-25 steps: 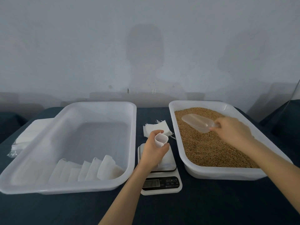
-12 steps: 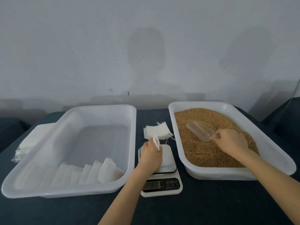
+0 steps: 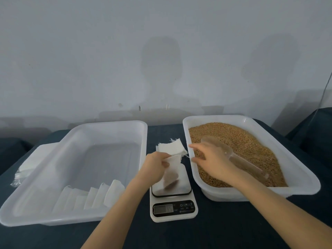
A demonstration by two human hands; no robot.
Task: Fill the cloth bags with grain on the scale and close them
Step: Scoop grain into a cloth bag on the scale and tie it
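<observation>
- White cloth bag (image 3: 171, 174), brown grain showing through, over white digital scale (image 3: 173, 211) platform; blurred, contact unclear.
- Left hand (image 3: 154, 166) pinches bag's top edge.
- Right hand (image 3: 212, 159) spread, holding nothing, above left rim of white plastic grain tray (image 3: 305, 178).
- Clear plastic scoop (image 3: 248, 162) lies on grain.

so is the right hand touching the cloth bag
Apart. The head view shows the right hand open, its fingertips at the grain tray rim, with a gap to the cloth bag that the left hand pinches over the scale.
</observation>
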